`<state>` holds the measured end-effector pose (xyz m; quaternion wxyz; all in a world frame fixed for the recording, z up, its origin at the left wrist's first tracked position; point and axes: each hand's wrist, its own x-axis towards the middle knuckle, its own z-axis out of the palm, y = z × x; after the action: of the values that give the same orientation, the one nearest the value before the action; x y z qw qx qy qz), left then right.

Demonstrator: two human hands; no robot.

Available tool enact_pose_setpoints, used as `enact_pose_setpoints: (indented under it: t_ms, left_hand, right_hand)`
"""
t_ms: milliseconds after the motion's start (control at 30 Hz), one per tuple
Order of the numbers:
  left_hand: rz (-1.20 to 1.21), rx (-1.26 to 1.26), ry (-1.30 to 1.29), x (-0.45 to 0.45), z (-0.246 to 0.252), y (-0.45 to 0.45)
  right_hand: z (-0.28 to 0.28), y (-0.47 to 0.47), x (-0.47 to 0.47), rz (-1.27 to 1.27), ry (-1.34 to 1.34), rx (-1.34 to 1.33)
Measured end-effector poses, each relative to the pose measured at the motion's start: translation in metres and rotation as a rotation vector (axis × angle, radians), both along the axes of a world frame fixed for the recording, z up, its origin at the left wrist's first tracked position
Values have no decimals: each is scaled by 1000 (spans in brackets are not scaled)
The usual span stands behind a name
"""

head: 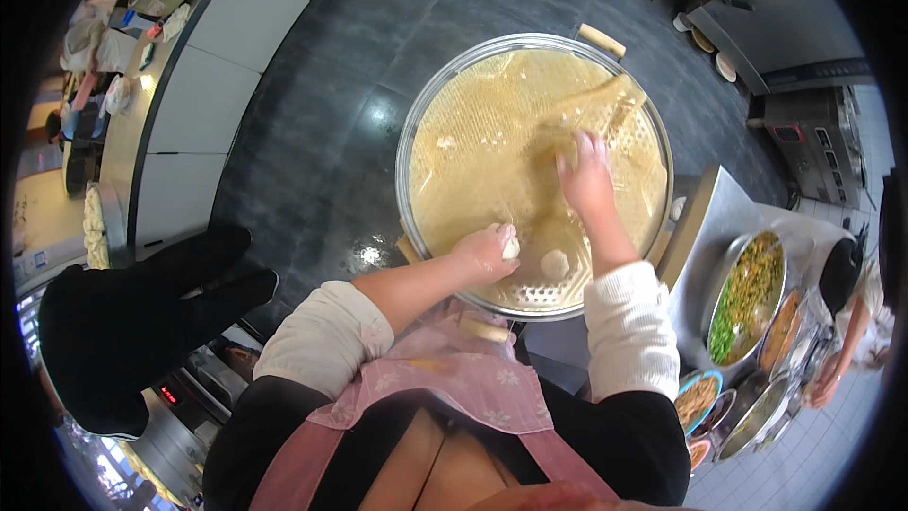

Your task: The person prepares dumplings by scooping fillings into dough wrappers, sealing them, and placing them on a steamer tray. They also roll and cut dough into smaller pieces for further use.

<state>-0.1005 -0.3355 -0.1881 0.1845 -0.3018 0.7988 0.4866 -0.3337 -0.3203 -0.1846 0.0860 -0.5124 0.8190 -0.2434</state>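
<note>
A large round metal steamer tray (403, 156) with wooden handles stands before me, lined with a tan mesh cloth (482, 106). My left hand (487, 253) is over the tray's lower left part, its fingers closed around a small white dough piece (510, 248). Another round dough piece (555, 265) lies on the liner, to the right of that hand. My right hand (587, 172) reaches over the right half of the tray, fingers spread, by a folded part of the cloth. Perforated metal shows where the liner does not cover it.
On the right, a steel counter (699, 227) holds a bowl of chopped filling (752, 291) and several other food containers. A co-worker's arm (844, 348) is beyond them. A person in black (113, 341) stands at the left, near a long counter (191, 106).
</note>
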Motion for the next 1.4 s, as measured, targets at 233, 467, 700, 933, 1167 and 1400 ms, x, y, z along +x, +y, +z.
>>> enact_pose_setpoints:
  t_ms: [233, 467, 700, 933, 1167, 1400]
  left_hand:
    - [36, -258, -125, -25, 31, -77]
    - [-116, -677, -295, -14, -4, -139]
    - [-100, -650, -388, -15, 8, -137]
    - [-186, -679, -269, -2, 2, -118]
    - [-291, -632, -395, 41, 7, -86]
    - [-346, -670, -358, 59, 26, -59]
  right_hand:
    - [-22, -172, -33, -134, 36, 515]
    - [-37, -190, -22, -119, 80, 447]
    - [-14, -130, -53, -211, -36, 186]
    - [-45, 16, -133, -526, -20, 275]
    - [-35, 19, -126, -543, 102, 413]
    - [-9, 78, -70, -361, 290, 79]
